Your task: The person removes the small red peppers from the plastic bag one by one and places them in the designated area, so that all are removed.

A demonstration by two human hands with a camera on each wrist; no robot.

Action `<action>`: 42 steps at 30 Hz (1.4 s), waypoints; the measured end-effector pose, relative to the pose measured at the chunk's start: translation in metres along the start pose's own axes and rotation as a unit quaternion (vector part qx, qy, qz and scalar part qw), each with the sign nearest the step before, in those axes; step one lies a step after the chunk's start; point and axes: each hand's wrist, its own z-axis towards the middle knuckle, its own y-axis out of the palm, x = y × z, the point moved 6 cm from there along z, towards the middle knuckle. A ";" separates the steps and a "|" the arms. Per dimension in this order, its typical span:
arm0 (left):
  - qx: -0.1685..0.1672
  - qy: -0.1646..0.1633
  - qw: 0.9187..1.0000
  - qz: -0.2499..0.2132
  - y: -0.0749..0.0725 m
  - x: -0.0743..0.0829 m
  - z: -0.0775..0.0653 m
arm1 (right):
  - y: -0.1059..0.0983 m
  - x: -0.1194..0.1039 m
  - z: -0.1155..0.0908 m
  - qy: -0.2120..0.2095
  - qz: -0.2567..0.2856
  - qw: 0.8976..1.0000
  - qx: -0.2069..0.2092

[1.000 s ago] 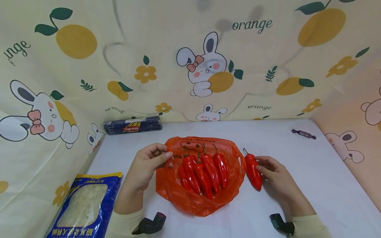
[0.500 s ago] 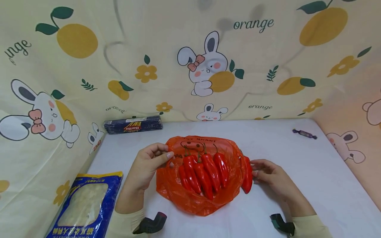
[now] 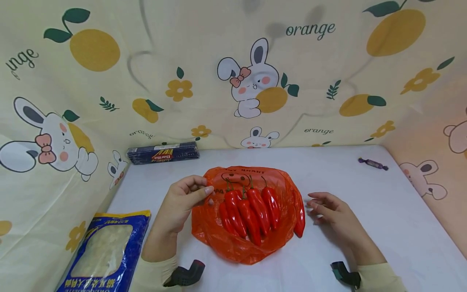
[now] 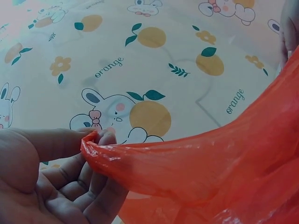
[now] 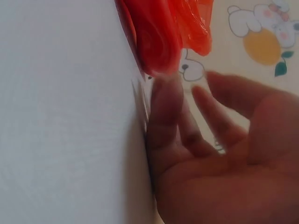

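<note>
An orange-red plastic bag (image 3: pixel 244 253) lies spread on the white table in the head view, with several red chili peppers (image 3: pixel 249 215) on it, green stems pointing away from me. My left hand (image 3: pixel 186 202) pinches the bag's left edge between thumb and fingers; the left wrist view shows the gathered plastic (image 4: pixel 112 151) there. One more red chili pepper (image 3: pixel 300 219) lies along the bag's right edge, its upper part overlapped by the plastic. My right hand (image 3: pixel 333 211) is just to the right of that pepper, fingers loosely bent and holding nothing.
A dark blue Barilla pasta box (image 3: pixel 164 154) lies at the table's back left. A blue and yellow food packet (image 3: pixel 106 247) is at the front left, beside my left forearm. At the back right lies a small wrapped candy (image 3: pixel 373 164). Printed cloth (image 3: pixel 204 52) walls the table.
My right hand has moved the single pepper leftward against the bag's right edge, let it go, and now stands slightly apart from it. The left hand keeps its pinch on the bag.
</note>
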 end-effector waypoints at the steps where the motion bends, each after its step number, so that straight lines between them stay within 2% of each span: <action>1: 0.000 0.000 1.000 -0.001 0.000 0.000 0.000 | -0.001 -0.001 0.000 0.000 0.006 1.000 0.009; 10: 0.000 -0.001 1.000 0.002 0.000 0.000 -0.001 | -0.010 -0.006 -0.006 -0.007 0.078 0.996 0.046; 17: -0.002 0.003 1.000 0.001 0.000 0.002 -0.001 | -0.008 -0.016 -0.007 -0.051 0.171 0.983 0.043; 21: -0.004 0.003 1.000 0.000 0.001 0.002 -0.002 | -0.004 -0.025 -0.010 -0.076 0.200 0.976 0.047; 31: -0.009 0.001 1.000 -0.001 0.001 0.002 -0.002 | 0.012 -0.056 -0.019 -0.138 0.217 0.966 0.039; 37: -0.011 0.000 1.000 0.000 0.001 0.003 -0.001 | 0.027 -0.073 -0.024 -0.154 0.202 0.967 0.014; 42: -0.009 -0.004 1.000 0.006 0.001 0.003 -0.002 | 0.040 -0.084 -0.027 -0.168 0.181 0.969 -0.024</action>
